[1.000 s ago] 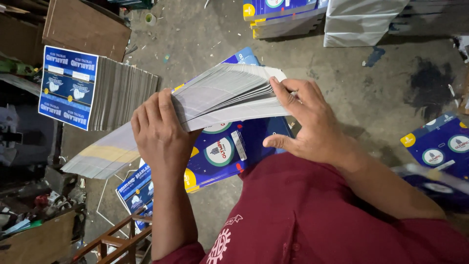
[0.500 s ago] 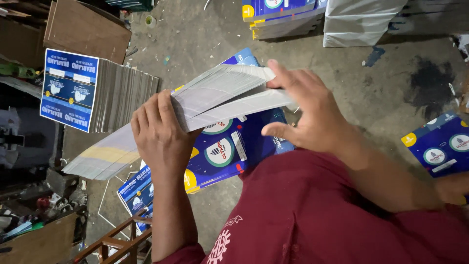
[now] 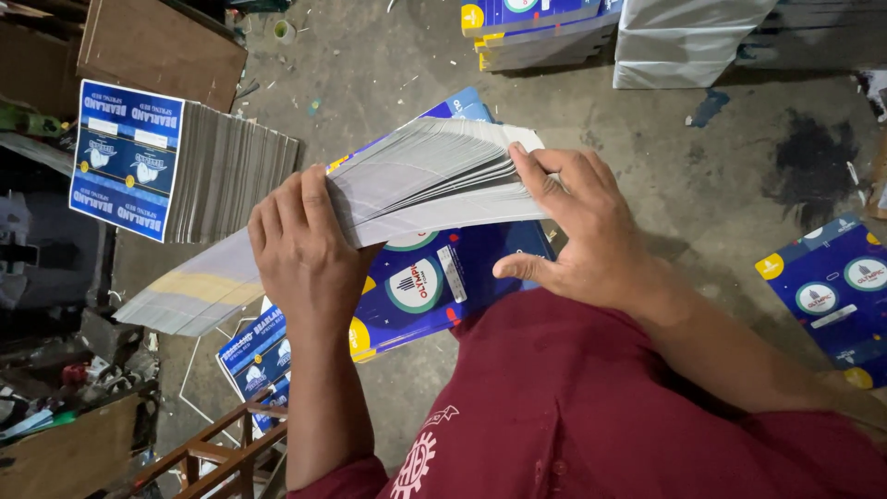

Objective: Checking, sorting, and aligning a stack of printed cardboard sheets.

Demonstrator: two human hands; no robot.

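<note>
A thick stack of flat grey card sheets is held in both hands over the concrete floor. My left hand grips the stack's near end, fingers curled over its top. My right hand presses on the fanned far end, fingertips on the sheet edges, thumb stretched out below. Under the stack lies a blue printed carton sheet with round labels and a yellow corner. My dark red shirt fills the lower frame.
A big standing stack of blue-faced flat cartons is at the left, with more blue cartons below it. Blue sheets lie at the right, blue stacks and a white block at the top. A wooden frame is lower left.
My right hand has slid over the far end of the stack and the sheets there have fanned apart. The left hand keeps its grip in the same place.
</note>
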